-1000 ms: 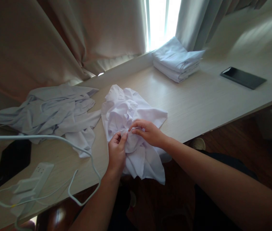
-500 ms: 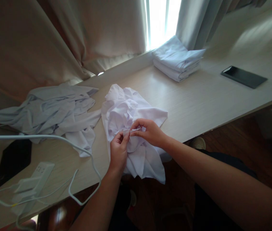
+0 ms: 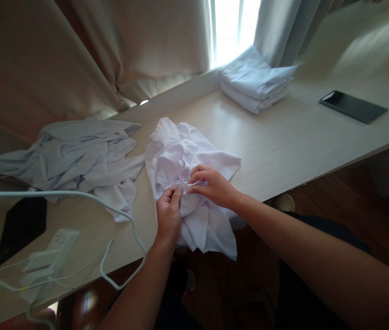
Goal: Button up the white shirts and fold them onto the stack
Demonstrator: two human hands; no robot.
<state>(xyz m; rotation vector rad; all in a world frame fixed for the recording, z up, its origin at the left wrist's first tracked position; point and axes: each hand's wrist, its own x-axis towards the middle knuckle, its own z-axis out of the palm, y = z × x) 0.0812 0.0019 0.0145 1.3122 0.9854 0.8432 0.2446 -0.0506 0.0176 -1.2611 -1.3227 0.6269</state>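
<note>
A crumpled white shirt (image 3: 204, 224) lies in front of me, its collar end toward the window and its lower part hanging over the table's front edge. My left hand (image 3: 169, 215) pinches a narrow edge of the cloth between thumb and fingers. Close beside it, my right hand (image 3: 211, 185) is closed on the same strip, thumb below and fingers above. Whether a button sits between the fingertips is too small to tell. Left of this shirt spreads a loose heap of white clothing (image 3: 73, 156), with one part reaching up to the shirt.
Folded white clothes (image 3: 256, 82) are stacked by the window. A dark phone (image 3: 354, 106) lies on the table (image 3: 283, 146) at right. At left are a black flat object (image 3: 22, 229), a power strip (image 3: 55, 252) and a white cable (image 3: 112, 208) arching across the front.
Both hands stay on the shirt's edge, the fingertips shifting slightly along it. My left fingers have flattened a little over the strip. The whole view has moved slightly.
</note>
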